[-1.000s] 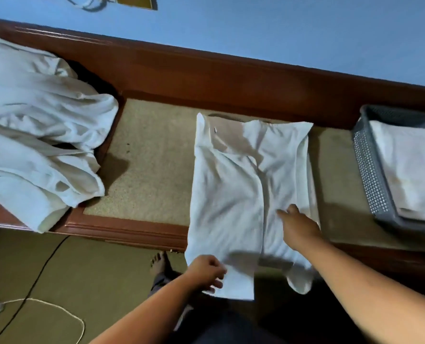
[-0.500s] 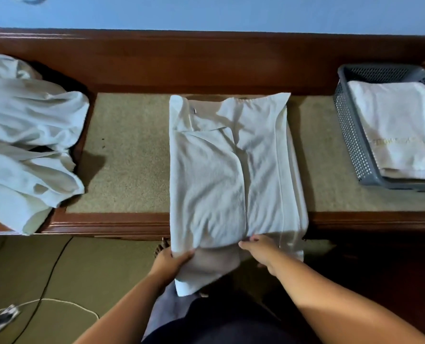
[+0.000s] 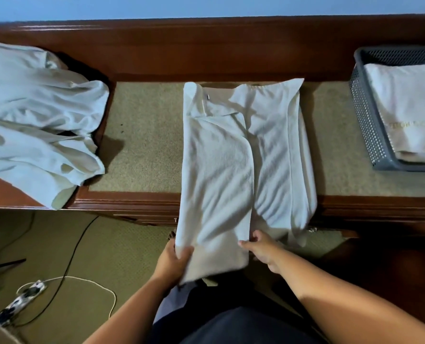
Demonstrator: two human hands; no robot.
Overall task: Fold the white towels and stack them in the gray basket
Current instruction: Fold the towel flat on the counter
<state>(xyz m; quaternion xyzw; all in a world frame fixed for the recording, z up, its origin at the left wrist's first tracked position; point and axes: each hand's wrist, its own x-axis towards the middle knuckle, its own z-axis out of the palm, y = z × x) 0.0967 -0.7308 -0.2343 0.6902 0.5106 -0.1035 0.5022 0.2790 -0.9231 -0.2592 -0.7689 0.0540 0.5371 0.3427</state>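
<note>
While left hand (image 3: 173,260) grips towel (image 3: 231,157) hem, right hand (image 3: 262,250) pinches same hem

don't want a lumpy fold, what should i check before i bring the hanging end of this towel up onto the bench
1. Left hand grips the towel at its near left corner: ok.
2. Right hand pinches the near edge by the middle seam: ok.
3. Near right corner held: not ok, it hangs loose beyond the right hand.
4. Side flaps lie flat: not ok, they are creased and gape at the far end.
5. Nothing lying on the towel's far half: ok.
6. Room in the gray basket above the folded towel: cannot tell.
</note>
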